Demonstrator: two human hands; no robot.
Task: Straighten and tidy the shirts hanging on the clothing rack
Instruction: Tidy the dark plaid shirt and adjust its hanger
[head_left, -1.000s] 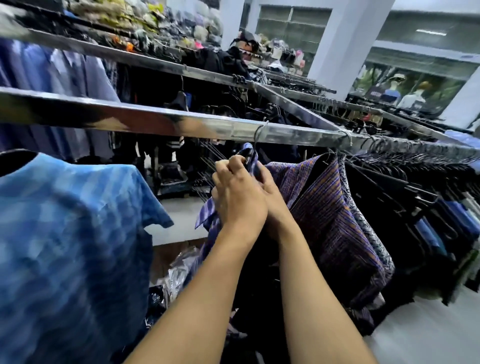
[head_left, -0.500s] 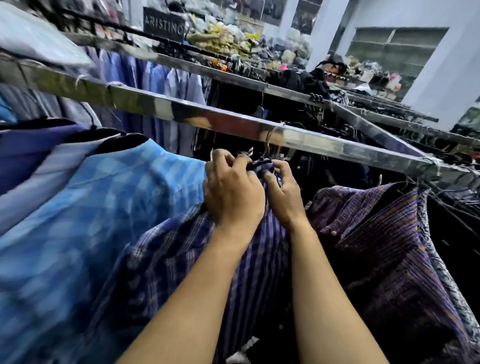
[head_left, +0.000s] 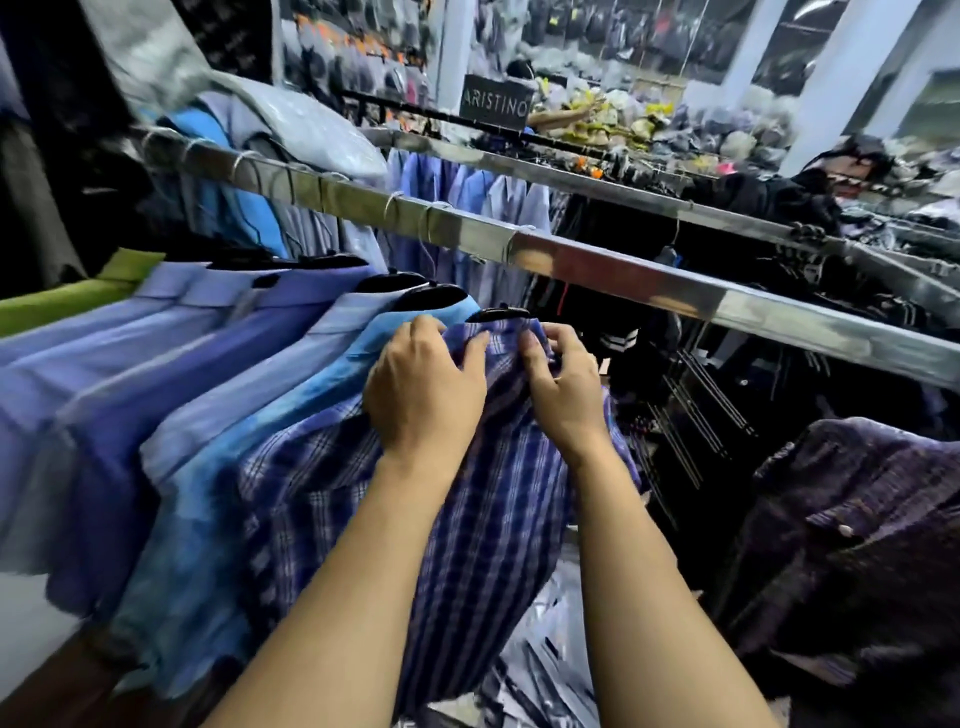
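Shirt (head_left: 493, 519) collar gripped by left hand (head_left: 423, 397) and right hand (head_left: 563, 400), sign (head_left: 496, 104) reading ARISTINO

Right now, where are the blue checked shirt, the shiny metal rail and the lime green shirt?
blue checked shirt (head_left: 498, 519), head view, its front panel.
shiny metal rail (head_left: 597, 267), head view, its middle stretch.
lime green shirt (head_left: 62, 304), head view, its shoulder.

glossy metal rail (head_left: 597, 265); soft woven cloth plaid shirt (head_left: 498, 499); matt black plastic hanger (head_left: 498, 314).
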